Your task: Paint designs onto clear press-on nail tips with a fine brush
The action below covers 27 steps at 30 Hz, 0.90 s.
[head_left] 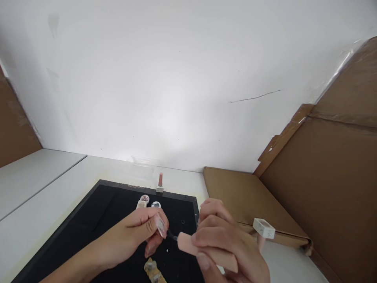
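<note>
Pinched in my left hand (pixel 129 234) is a small, clear whitish piece (pixel 160 225), shaped somewhat like a nail tip. My right hand (pixel 229 243) is closed around the pink handle of a nail polish brush (pixel 188 243). The brush's dark bristle end points left and reaches to the clear piece; whether they touch I cannot tell. Below my left hand, a yellowish strip with clear bits (pixel 154 271) lies on the black mat (pixel 118 208). Just beyond that hand sit two small round pots, one with mottled contents (pixel 144 199) and one whitish (pixel 156 204).
At the mat's far edge stands a pink-capped polish bottle (pixel 160 182). A flat cardboard box (pixel 232 188) lies to the right. A white square-ended item with a pink part (pixel 264 228) shows beside my right hand. Cardboard panels (pixel 332 169) and a white wall (pixel 165 78) enclose the table.
</note>
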{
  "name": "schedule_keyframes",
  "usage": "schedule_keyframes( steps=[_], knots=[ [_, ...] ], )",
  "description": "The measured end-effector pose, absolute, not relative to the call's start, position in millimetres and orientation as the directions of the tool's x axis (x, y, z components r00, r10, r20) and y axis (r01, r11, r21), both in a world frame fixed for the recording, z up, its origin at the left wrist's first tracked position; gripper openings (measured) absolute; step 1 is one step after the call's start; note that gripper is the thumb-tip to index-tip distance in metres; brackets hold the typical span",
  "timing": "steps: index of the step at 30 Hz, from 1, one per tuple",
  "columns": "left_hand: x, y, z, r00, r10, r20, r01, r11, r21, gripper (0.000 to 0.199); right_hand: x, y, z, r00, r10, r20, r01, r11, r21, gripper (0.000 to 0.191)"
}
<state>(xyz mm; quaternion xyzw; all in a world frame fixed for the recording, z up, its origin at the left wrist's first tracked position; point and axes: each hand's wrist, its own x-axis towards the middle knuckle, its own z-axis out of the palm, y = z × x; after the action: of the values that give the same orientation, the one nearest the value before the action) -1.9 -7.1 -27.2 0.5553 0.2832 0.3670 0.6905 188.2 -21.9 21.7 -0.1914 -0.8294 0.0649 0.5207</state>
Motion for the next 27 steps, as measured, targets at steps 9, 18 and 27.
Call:
schedule_keyframes(
  steps=[9,18,27],
  knots=[
    [-3.4,-11.2,-25.6,0.223,0.919,0.324,-0.020,-0.328,0.944,0.015,191.0,-21.4,21.7,-0.276,0.363,0.890,0.354,0.899,-0.257,0.023],
    [-1.2,-10.3,-32.1,0.147,0.830,0.538,0.268,-0.557,0.786,0.008,187.0,-23.9,20.2,-0.465,0.346,0.815,0.378,0.910,-0.170,0.028],
    [-0.3,-16.4,-27.7,0.152,0.787,0.598,0.326,-0.611,0.721,0.015,189.2,-25.4,19.1,-0.470,0.329,0.819,0.367,0.917,-0.157,0.029]
  ],
)
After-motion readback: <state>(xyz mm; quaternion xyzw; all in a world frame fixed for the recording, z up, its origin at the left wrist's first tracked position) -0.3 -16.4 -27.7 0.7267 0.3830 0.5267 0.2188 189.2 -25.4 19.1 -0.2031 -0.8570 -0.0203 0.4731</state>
